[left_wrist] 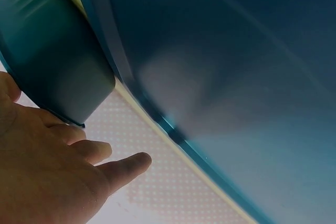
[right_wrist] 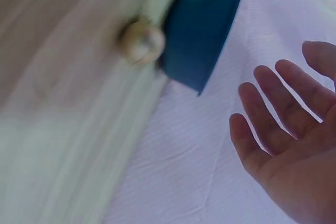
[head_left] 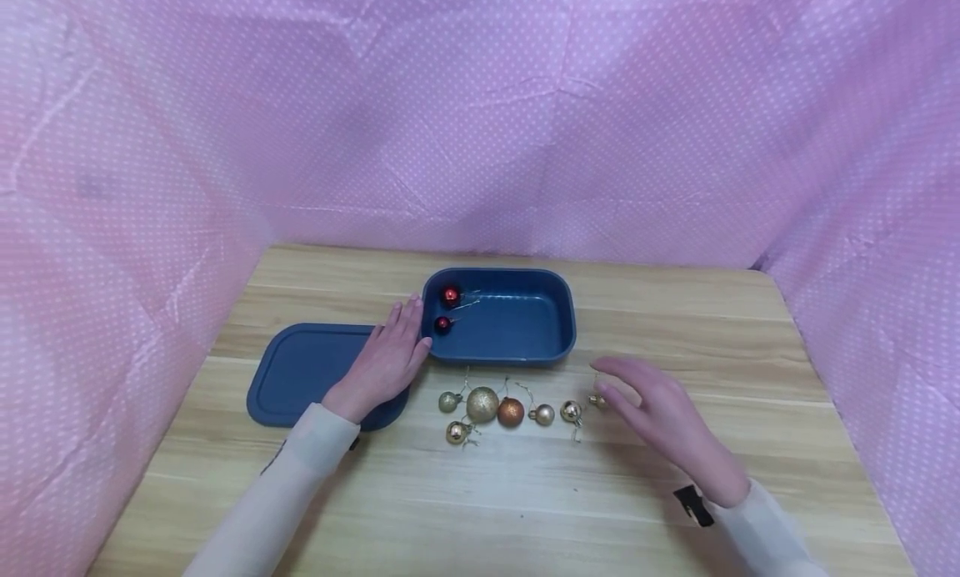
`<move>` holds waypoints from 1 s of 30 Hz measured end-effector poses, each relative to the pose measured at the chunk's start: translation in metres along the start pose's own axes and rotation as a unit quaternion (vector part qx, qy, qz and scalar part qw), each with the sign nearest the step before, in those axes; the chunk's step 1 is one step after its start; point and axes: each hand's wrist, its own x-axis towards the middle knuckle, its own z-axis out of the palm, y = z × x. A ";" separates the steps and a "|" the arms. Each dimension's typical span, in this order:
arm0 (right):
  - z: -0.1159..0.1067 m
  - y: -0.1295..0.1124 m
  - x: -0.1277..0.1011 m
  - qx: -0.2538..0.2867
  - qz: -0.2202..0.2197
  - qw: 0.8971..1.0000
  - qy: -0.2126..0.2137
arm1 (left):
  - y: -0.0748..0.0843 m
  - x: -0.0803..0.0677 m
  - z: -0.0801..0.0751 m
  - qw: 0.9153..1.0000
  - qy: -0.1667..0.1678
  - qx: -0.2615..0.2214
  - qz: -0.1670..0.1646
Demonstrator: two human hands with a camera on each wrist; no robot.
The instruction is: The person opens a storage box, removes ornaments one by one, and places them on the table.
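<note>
A blue rectangular box [head_left: 517, 363] stands without its lid, with two red Christmas baubles [head_left: 451, 296] inside at its left end. My left hand [head_left: 386, 356] rests against the box's left wall with fingers straight, as the left wrist view also shows. Its forearm crosses over the blue lid [head_left: 300, 377] lying on the table. My right hand [head_left: 656, 402] hovers right of the row of baubles, fingers loosely extended and holding nothing. Nearest to it is a small gold bauble [head_left: 596, 400], partly hidden by the thumb. In the right wrist view the fingers [right_wrist: 268, 108] are spread apart.
Several baubles lie in front of the box: a shiny gold one [head_left: 571, 411], a pale gold one [head_left: 544, 414], a copper one [head_left: 511, 412], a large glittery one [head_left: 482, 404] and smaller ones at left. Pink dotted cloth [head_left: 525, 143] hangs around the wooden table [head_left: 675, 310].
</note>
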 end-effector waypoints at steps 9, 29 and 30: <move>0.017 -0.031 0.037 0.028 -0.070 0.997 0.024 | -0.002 -0.002 0.001 1.000 0.002 -0.007 -0.002; 0.057 -0.072 0.125 -0.009 -0.107 0.990 -0.089 | -0.001 -0.002 0.000 1.000 0.003 0.020 -0.001; 0.061 -0.073 0.129 -0.011 -0.111 0.989 -0.094 | -0.001 -0.001 0.001 1.000 0.005 0.018 -0.001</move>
